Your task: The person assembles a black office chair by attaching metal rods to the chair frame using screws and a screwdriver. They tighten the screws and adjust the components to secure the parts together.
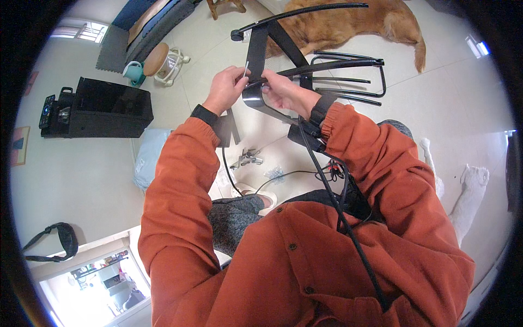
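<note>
My left hand (225, 88) pinches a thin silver tool (245, 69), its tip against a black metal frame (305, 65). My right hand (283, 90) grips a bar of that frame close to the tool. The frame is made of flat black plates and thin bent rods that spread to the right. Both orange sleeves reach up from the lower edge toward it.
A golden dog (348, 22) lies on the tiled floor behind the frame. A black box (111, 106) stands at the left, and small metal parts (248, 158) lie on the floor below my hands. Black cables (327, 180) cross my lap. A white animal (471, 191) is at the right.
</note>
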Demonstrator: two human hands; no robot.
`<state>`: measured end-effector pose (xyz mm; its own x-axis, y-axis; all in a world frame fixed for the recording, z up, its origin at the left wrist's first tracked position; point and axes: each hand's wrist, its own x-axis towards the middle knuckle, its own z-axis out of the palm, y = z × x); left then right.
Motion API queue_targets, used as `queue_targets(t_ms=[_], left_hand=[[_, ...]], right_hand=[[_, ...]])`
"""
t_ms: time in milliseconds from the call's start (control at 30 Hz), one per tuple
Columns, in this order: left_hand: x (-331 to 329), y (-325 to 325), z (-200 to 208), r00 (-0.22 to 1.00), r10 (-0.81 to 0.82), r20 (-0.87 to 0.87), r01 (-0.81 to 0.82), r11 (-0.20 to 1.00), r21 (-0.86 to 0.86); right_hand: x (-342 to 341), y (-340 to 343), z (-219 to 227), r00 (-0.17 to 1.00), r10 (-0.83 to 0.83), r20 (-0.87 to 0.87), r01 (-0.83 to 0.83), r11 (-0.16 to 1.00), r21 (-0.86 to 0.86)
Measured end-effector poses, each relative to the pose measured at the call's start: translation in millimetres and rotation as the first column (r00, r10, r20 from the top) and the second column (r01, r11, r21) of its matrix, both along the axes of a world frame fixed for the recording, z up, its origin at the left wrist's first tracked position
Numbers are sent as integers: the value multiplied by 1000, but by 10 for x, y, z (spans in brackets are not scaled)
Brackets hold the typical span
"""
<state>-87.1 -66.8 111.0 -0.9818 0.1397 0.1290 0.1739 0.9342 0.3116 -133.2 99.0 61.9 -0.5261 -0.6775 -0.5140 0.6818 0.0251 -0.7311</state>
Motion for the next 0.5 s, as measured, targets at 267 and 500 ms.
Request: queue_targets(t_ms=[267,500], left_hand=[[75,18,28,959,14,-281,-19,1000,-17],[66,-112,208,886,-439,-149,342,837,-428]], right_hand=[[-60,4,-39,999,28,24,-28,1000,-2],[-18,25,55,999,25,-35,-25,1000,0]])
